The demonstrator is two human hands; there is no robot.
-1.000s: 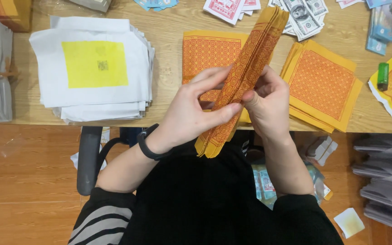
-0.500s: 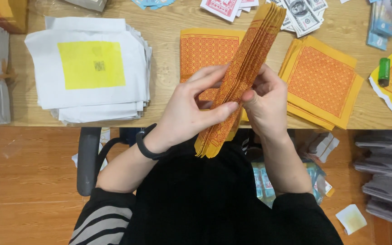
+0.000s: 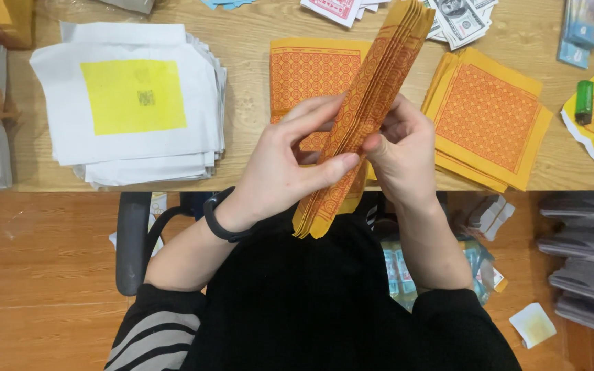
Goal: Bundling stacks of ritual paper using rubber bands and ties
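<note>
the left thumb (image 3: pixel 331 167) now lies pressed across the orange paper bundle (image 3: pixel 362 117).

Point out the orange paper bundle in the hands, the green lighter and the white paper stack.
orange paper bundle (image 3: pixel 379 82), head view, patterned face above the hands
green lighter (image 3: pixel 584 102), head view, middle of its body
white paper stack (image 3: pixel 132 96), head view, yellow square on the top sheet

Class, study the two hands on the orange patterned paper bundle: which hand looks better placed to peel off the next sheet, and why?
Probably the right hand: its fingertips sit at the edge of the orange paper bundle, while the left hand wraps the bundle's middle in a steadying grip.
</note>
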